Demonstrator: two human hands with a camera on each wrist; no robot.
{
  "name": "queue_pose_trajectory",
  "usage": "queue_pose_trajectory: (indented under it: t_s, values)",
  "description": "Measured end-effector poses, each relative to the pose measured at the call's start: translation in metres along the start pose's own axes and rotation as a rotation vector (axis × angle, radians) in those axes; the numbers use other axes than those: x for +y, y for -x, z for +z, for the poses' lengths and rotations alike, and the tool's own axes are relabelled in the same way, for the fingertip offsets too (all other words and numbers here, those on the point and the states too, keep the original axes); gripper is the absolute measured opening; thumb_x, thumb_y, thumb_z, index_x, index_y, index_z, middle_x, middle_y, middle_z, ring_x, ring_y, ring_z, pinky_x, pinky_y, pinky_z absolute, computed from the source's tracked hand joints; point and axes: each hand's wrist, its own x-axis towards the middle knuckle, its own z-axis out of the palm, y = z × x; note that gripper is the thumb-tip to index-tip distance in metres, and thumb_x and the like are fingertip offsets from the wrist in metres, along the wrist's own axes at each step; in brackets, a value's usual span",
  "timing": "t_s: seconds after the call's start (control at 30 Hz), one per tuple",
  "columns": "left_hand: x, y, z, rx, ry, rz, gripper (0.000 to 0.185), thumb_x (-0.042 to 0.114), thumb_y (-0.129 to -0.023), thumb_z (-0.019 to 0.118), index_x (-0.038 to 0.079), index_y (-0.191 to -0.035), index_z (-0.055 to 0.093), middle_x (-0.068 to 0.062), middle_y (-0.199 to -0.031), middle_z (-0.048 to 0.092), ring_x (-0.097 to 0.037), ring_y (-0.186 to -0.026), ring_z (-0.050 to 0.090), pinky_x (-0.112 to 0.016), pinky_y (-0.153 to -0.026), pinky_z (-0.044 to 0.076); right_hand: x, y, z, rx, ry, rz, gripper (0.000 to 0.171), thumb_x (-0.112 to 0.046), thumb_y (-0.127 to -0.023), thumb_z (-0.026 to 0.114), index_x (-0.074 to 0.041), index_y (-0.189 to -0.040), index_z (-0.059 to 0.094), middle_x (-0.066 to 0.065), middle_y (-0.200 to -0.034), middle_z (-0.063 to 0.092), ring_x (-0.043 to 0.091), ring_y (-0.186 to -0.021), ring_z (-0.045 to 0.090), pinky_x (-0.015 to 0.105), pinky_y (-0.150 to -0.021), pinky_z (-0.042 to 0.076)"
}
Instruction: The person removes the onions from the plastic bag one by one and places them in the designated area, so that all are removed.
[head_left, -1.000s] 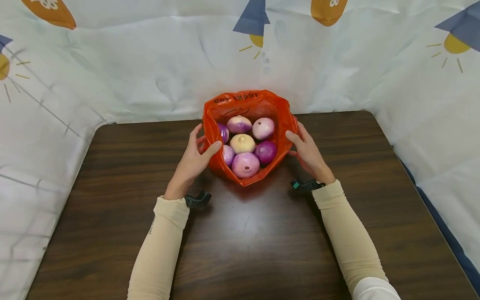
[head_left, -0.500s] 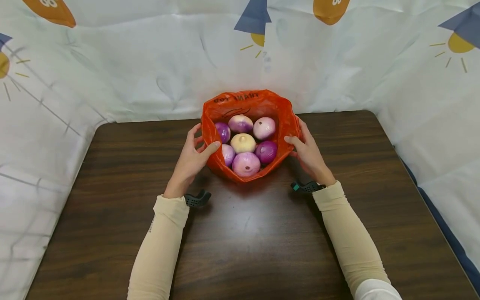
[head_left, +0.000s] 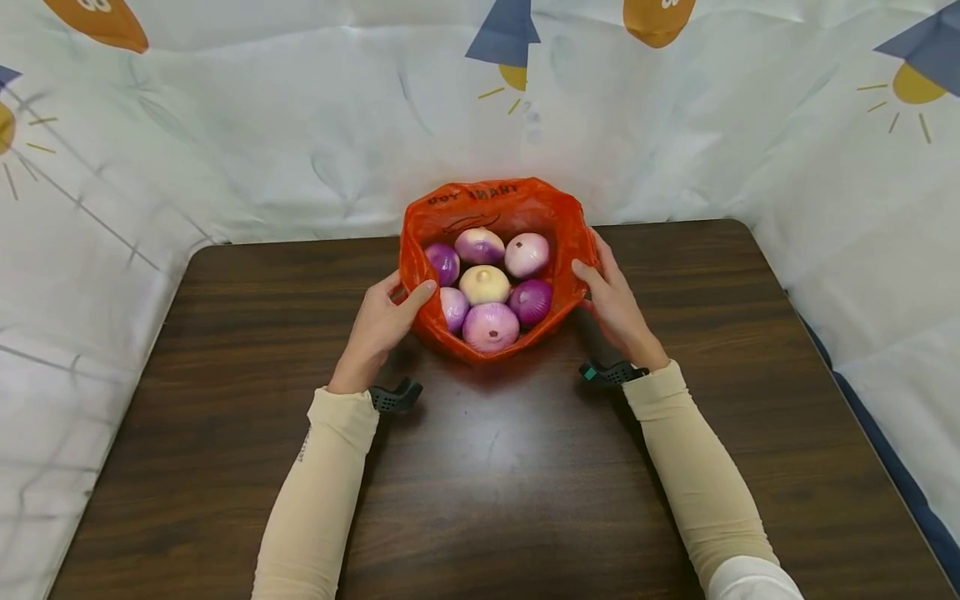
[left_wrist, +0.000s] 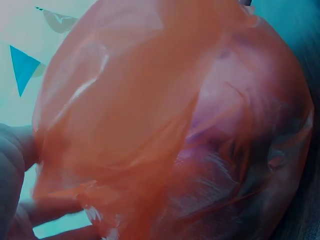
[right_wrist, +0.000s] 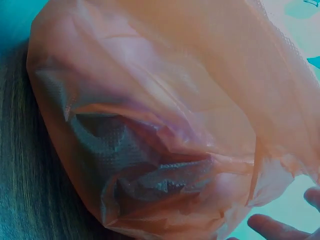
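Note:
An orange-red plastic bag [head_left: 517,208] stands on the table with its mouth wide, and several peeled purple-and-white onions [head_left: 491,327] lie inside. One onion in the middle [head_left: 484,285] is pale yellow. My left hand [head_left: 377,327] pinches the bag's left rim, thumb over the edge and fingers outside. On the other side my right hand [head_left: 617,302] holds the right rim in the same way. In the left wrist view the thin bag wall [left_wrist: 135,115] fills most of the picture, onions showing faintly through. The right wrist view has the bag's other side [right_wrist: 200,100] close up, with fingertips [right_wrist: 272,229] near its lower edge.
A dark wood-grain table [head_left: 480,500] lies beneath. A white printed sheet [head_left: 300,125] hangs behind and along both sides, right behind the bag. Dark straps [head_left: 396,397] sit at both wrists.
The left rim has been drawn a little outward to the left, so the leftmost onions show more fully. The front rim has flattened from a point into a curve. The right hand has barely moved.

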Motion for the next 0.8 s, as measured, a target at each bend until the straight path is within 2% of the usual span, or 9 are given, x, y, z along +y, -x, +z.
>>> queue_pose_trajectory:
  t_s: [0.07, 0.13, 0.23, 0.3, 0.37, 0.43, 0.5, 0.63, 0.8]
  values:
    - [0.0, 0.001, 0.0, 0.004, -0.004, -0.003, 0.057, 0.053, -0.101, 0.057, 0.016, -0.146, 0.057, -0.012, -0.133, 0.066, -0.024, -0.108, 0.062, -0.031, -0.096, 0.058, 0.0, 0.0, -0.001, -0.01, -0.012, 0.007, 0.062, -0.034, -0.11, 0.046, -0.042, -0.164, 0.017, -0.003, -0.17, 0.026, 0.028, -0.143, 0.043, 0.057, -0.121, 0.041]
    - [0.0, 0.002, -0.001, 0.002, 0.0, -0.009, 0.054, 0.051, -0.104, 0.053, 0.015, -0.144, 0.058, -0.013, -0.129, 0.066, -0.023, -0.105, 0.06, -0.028, -0.095, 0.056, 0.0, 0.0, -0.001, -0.024, -0.023, 0.019, 0.059, -0.032, -0.111, 0.042, -0.043, -0.164, 0.018, -0.003, -0.171, 0.025, 0.028, -0.145, 0.04, 0.06, -0.124, 0.035]
    - [-0.001, 0.002, -0.002, 0.001, 0.037, -0.009, 0.053, 0.049, -0.107, 0.046, 0.013, -0.145, 0.057, -0.013, -0.134, 0.063, -0.023, -0.113, 0.056, -0.037, -0.108, 0.052, 0.001, 0.0, -0.001, -0.034, -0.054, 0.048, 0.056, -0.032, -0.112, 0.037, -0.04, -0.165, 0.02, -0.002, -0.171, 0.027, 0.026, -0.146, 0.039, 0.058, -0.127, 0.031]
    - [-0.001, 0.002, -0.003, 0.002, 0.071, -0.001, 0.054, 0.047, -0.109, 0.043, 0.01, -0.146, 0.057, -0.012, -0.137, 0.061, -0.024, -0.122, 0.053, -0.043, -0.12, 0.043, 0.001, 0.001, -0.001, -0.027, -0.071, 0.064, 0.055, -0.036, -0.112, 0.034, -0.034, -0.166, 0.021, -0.001, -0.168, 0.031, 0.023, -0.143, 0.041, 0.052, -0.126, 0.036]
    - [0.0, 0.002, -0.003, 0.012, 0.105, 0.006, 0.053, 0.045, -0.11, 0.041, 0.007, -0.143, 0.058, -0.01, -0.134, 0.06, -0.023, -0.127, 0.049, -0.046, -0.126, 0.035, 0.0, 0.002, -0.002, -0.015, -0.098, 0.074, 0.055, -0.039, -0.113, 0.033, -0.027, -0.166, 0.023, 0.001, -0.162, 0.038, 0.019, -0.137, 0.045, 0.042, -0.12, 0.044]
    - [0.001, 0.003, -0.004, 0.02, 0.127, 0.008, 0.052, 0.043, -0.111, 0.039, 0.003, -0.136, 0.061, -0.009, -0.124, 0.06, -0.023, -0.125, 0.049, -0.046, -0.126, 0.033, 0.0, 0.004, -0.003, -0.006, -0.13, 0.077, 0.056, -0.04, -0.113, 0.033, -0.02, -0.165, 0.025, 0.001, -0.152, 0.046, 0.016, -0.129, 0.049, 0.031, -0.109, 0.05]
    - [0.002, 0.004, -0.005, 0.031, 0.157, -0.006, 0.05, 0.043, -0.111, 0.038, 0.002, -0.128, 0.063, -0.004, -0.114, 0.06, -0.021, -0.118, 0.051, -0.045, -0.122, 0.036, 0.0, 0.005, -0.003, 0.0, -0.172, 0.074, 0.055, -0.04, -0.113, 0.032, -0.015, -0.162, 0.029, -0.002, -0.141, 0.051, 0.014, -0.122, 0.052, 0.024, -0.098, 0.053]
    - [0.001, 0.006, -0.01, 0.038, 0.252, -0.058, 0.041, 0.042, -0.111, 0.036, 0.011, -0.118, 0.062, 0.005, -0.111, 0.061, -0.015, -0.112, 0.056, -0.042, -0.116, 0.042, 0.002, 0.006, -0.003, 0.006, -0.231, 0.071, 0.054, -0.039, -0.113, 0.032, -0.013, -0.159, 0.03, -0.006, -0.131, 0.053, 0.014, -0.117, 0.053, 0.023, -0.09, 0.055]
    - [-0.004, 0.007, -0.012, 0.058, 0.352, -0.087, 0.038, 0.04, -0.112, 0.034, 0.016, -0.127, 0.06, 0.008, -0.116, 0.062, -0.012, -0.113, 0.058, -0.039, -0.111, 0.043, 0.008, 0.006, -0.001, -0.004, -0.24, 0.082, 0.055, -0.041, -0.113, 0.031, -0.017, -0.162, 0.026, -0.006, -0.136, 0.05, 0.015, -0.12, 0.05, 0.025, -0.094, 0.055]
